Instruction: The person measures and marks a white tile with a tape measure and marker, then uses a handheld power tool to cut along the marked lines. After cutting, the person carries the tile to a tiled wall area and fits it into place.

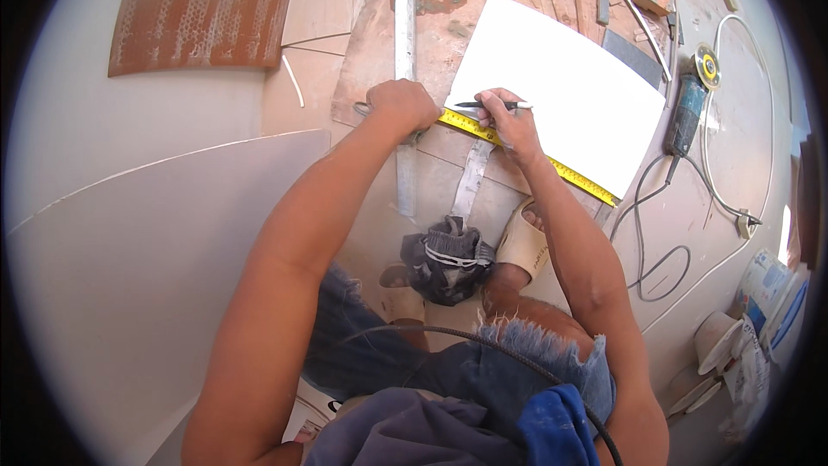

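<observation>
– Along the lower edge of the frame, what is closest?
– Frayed denim shorts (457, 380), with a blue cloth (556, 431) over them toward the right. Just above, a dark fabric bundle (448, 263) with a white cord lies on the floor beside a cream sandal (520, 246).
– And the hands?
– Both are near the middle. The left hand (405, 110) is closed in a fist on the left end of a yellow tape measure (569, 174), over a metal bar (404, 17) that runs up to the top edge. How the fingers wrap inside that fist is hidden.
– What about the other?
– The right hand (509, 121) pinches a black pen (470, 105) with a white end, its dark tip pointing left. I can't tell whether the tip touches anything.
– Where does the tape lie?
– Along the lower edge of a white rectangular sheet (561, 95), right of centre, slanting down to the sheet's lower right corner.
– Farther out?
– An angle grinder (687, 112) lies at the right with its cord looping below it, and a brown textured panel (198, 13) sits at the upper left.
</observation>
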Demonstrator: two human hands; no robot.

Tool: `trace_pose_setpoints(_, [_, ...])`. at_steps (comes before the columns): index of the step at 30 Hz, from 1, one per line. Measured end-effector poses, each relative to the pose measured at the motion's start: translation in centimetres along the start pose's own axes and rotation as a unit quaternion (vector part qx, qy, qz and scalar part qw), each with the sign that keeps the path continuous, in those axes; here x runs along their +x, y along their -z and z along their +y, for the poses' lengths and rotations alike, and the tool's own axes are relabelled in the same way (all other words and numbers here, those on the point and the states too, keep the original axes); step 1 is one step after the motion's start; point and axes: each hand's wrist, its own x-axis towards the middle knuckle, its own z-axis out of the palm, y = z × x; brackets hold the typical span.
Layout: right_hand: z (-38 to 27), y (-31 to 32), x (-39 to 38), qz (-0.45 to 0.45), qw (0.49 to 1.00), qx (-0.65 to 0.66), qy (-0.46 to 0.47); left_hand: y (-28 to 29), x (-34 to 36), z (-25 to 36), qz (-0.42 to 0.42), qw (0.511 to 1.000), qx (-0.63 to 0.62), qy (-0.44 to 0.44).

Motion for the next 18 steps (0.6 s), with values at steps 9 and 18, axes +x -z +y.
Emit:
trace_pose_setpoints(9, [0.5,-0.1,-0.1,-0.009,0.989,-0.138,0.062,0.5,1.2,0.6,-0.027,0.999,0.04,0.01])
trace_pose_setpoints(18, [0.2,-0.5,-0.5,-0.017,0.989,-0.133,0.067,0.8,1.5,0.3,-0.04,0.998,0.053,-0.013])
